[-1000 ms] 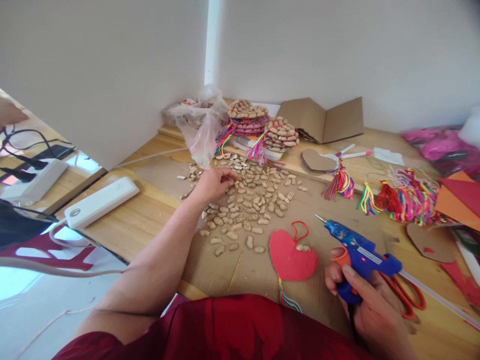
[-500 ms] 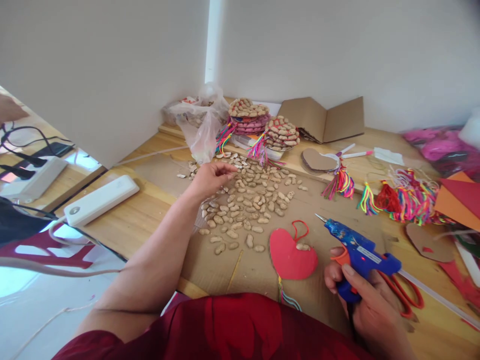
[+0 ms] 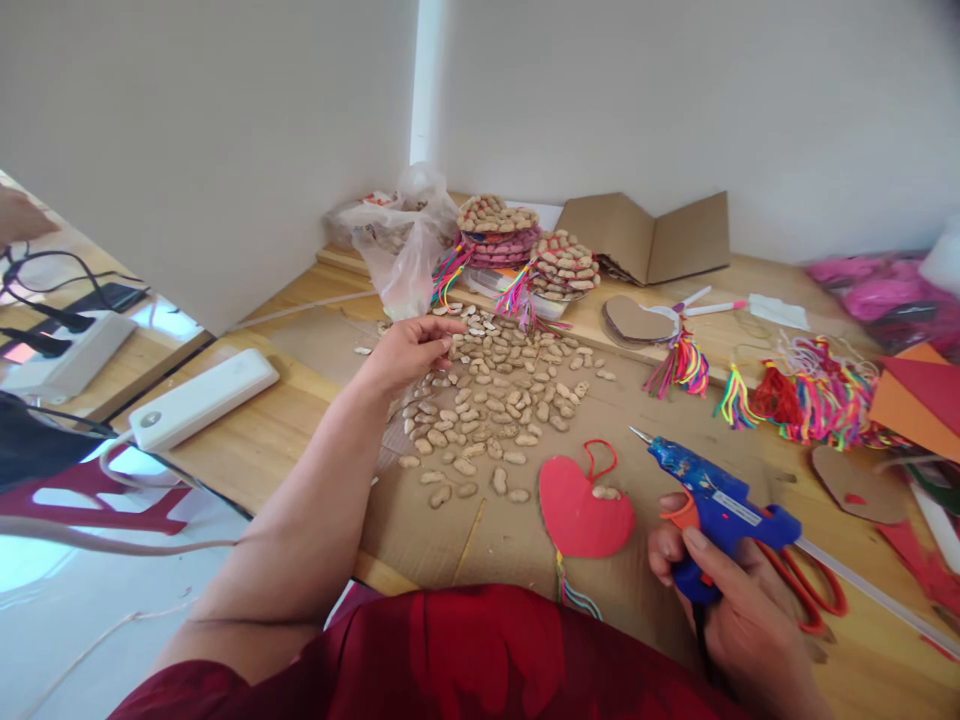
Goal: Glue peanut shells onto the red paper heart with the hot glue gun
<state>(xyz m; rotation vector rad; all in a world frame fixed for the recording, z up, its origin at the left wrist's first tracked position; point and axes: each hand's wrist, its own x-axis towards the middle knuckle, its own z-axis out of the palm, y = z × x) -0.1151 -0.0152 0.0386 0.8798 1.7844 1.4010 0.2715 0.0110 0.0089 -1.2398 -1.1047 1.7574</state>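
Observation:
My right hand (image 3: 720, 590) grips a blue hot glue gun (image 3: 727, 500), its nozzle pointing up and left and a long glue stick (image 3: 874, 590) out of its back. Over the far left side of the loose peanuts (image 3: 495, 410) is my left hand (image 3: 416, 350), thumb and fingers drawn together; anything between them is hidden. A red paper heart (image 3: 581, 520) lies flat between my hands, with a peanut (image 3: 606, 493) on its upper right lobe. It has a red cord loop (image 3: 601, 460) at the top and a pale tassel (image 3: 577, 595) below.
Peanut-covered hearts (image 3: 562, 265) with tassels sit at the back beside a plastic bag (image 3: 405, 250). Cardboard hearts (image 3: 637, 322), colourful tassels (image 3: 817, 400) and folded cardboard (image 3: 686, 240) lie to the right. Orange-handled scissors (image 3: 814, 590) are beneath the glue gun. A white power strip (image 3: 202, 400) lies left.
My left hand has shifted slightly left over the peanuts, and its fingers have changed position a little. My right hand, the glue gun and the red heart are nearly still.

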